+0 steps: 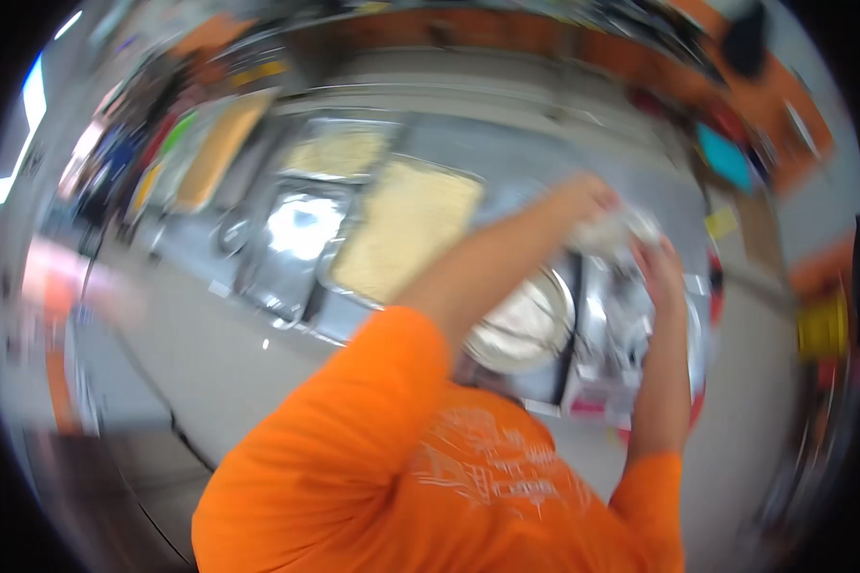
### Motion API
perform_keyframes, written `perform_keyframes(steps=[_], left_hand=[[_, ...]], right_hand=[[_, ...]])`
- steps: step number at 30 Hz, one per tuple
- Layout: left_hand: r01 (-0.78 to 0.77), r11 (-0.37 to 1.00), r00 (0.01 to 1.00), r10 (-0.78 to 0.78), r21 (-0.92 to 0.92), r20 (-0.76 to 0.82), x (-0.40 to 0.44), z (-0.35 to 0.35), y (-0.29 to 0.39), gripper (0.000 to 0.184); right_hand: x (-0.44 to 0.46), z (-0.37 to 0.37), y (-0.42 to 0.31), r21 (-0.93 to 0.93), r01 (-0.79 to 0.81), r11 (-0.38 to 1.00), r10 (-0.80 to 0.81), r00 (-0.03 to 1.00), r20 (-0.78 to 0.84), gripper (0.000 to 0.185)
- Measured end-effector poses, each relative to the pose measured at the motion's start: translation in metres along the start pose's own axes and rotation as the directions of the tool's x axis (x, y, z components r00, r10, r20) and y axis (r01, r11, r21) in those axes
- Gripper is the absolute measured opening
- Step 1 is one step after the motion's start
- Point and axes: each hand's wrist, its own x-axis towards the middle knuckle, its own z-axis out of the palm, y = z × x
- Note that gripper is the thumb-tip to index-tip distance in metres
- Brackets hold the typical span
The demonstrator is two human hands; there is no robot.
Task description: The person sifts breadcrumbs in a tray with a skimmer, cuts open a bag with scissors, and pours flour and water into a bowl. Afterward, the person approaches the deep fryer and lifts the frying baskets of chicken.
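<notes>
My left hand (591,199) is at the far right of the metal table, fingers closed on one side of a whitish, partly see-through plastic bag (604,235). My right hand (657,263) grips the bag's other side. Motion blur smears the bag, and its contents cannot be made out. Just below my left forearm stands a round bowl (566,304) with a white, powdery or creamy mass (518,334) inside; the forearm hides part of it. Beneath my right hand is a clear plastic container (610,334) with blurred items in it.
To the left lie a large tray with a pale yellow sheet (409,229), a smaller similar tray (339,151) and a shiny metal tray (296,239). Stacked boards (222,153) stand at the table's left end. A yellow bin (822,328) is at far right.
</notes>
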Motion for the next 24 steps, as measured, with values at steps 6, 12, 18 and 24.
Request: perform_keyframes(steps=[6,12,18,24], left_hand=[[0.137,0.471,0.900,-0.427,-0.871,-0.090,-0.022,0.028,0.070,0.035],[0.136,0.491,0.896,-0.431,-0.860,-0.104,-0.052,0.028,0.077,0.037],[0.231,0.697,0.926,-0.372,-0.679,-0.066,-0.104,0.019,0.091,0.039],[0.180,0.946,0.983,-0.180,-0.270,0.024,-0.184,-0.034,0.085,0.049]], right_hand=[[0.020,-0.031,-0.008,-0.869,0.218,0.444,-0.370,0.928,0.045,0.018],[0.011,-0.040,-0.013,-0.854,0.315,0.413,-0.501,0.862,0.076,0.019],[0.007,-0.040,-0.011,-0.824,0.291,0.486,-0.438,0.897,0.058,0.020],[-0.058,-0.009,-0.020,-0.806,0.148,0.573,-0.468,0.867,-0.173,0.046]])
